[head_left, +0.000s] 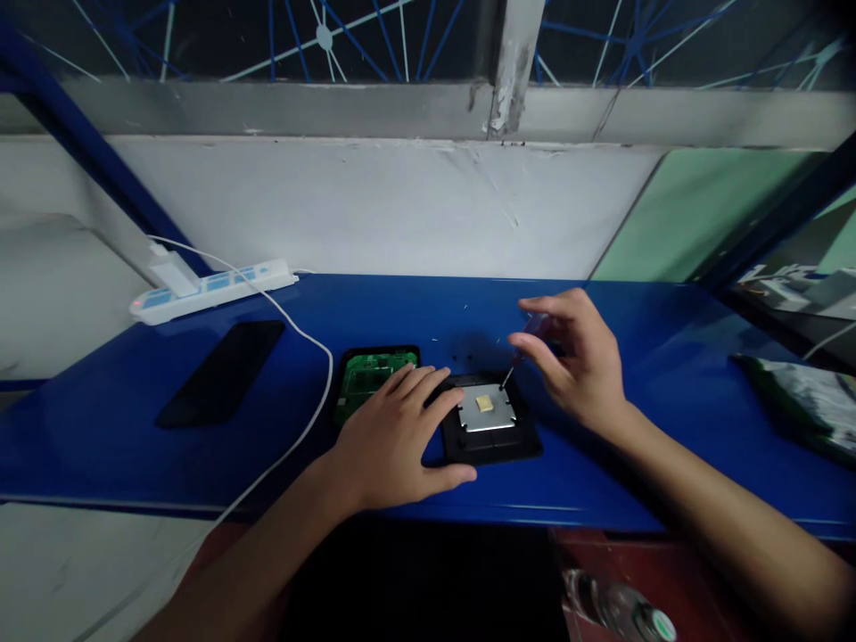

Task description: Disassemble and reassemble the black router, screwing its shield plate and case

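Note:
In my right hand (572, 352) is a small screwdriver (533, 332), pinched between thumb and fingers. Its thin shaft slants down to the upper right corner of a silver metal plate (478, 419). A small yellowish square pad (484, 404) lies on the plate, which sits in a black plastic cover (495, 446). My left hand (394, 437) is spread flat, its fingertips at the cover's left side and its thumb near the lower left corner. Partly beneath its fingers is a green circuit board (365, 379) in a black housing (381, 350).
A black phone-like slab (220, 374) lies at the left of the blue table (415, 312). Behind it is a white power strip (220, 287); a white cable (314, 339) curves across the table. A shiny bag (802, 401) lies far right. Below the edge is a clear bottle (621, 606).

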The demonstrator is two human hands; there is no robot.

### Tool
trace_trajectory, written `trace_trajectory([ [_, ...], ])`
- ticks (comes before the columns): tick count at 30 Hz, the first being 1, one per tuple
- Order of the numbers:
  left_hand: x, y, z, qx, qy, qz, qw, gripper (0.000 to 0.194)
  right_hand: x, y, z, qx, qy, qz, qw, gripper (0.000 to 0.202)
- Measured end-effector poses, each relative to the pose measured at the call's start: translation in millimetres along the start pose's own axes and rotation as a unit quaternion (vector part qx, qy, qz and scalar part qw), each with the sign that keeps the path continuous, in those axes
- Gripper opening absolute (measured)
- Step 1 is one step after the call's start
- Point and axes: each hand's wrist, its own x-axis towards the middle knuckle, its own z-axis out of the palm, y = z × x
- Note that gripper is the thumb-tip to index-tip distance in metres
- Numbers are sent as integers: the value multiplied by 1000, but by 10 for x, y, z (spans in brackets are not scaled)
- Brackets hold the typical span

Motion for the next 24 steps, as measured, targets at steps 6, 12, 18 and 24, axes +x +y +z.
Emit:
trace_trajectory([
  [6, 5, 0, -13, 4, -5, 0, 1000, 79, 6, -17, -33, 42, -39, 14, 998, 42],
  [12, 22, 22, -44, 9, -15, -6, 1000, 81, -20, -37, -15, 63, -57, 13, 996, 57],
  [18, 12, 17, -28, 8, -4, 4, 1000, 80, -41, -12, 25, 52, -37, 33, 997, 60],
  [24, -8, 18, -9, 5, -2, -1, 1000, 78, -11, -7, 6, 8, -13, 9, 1000, 43],
])
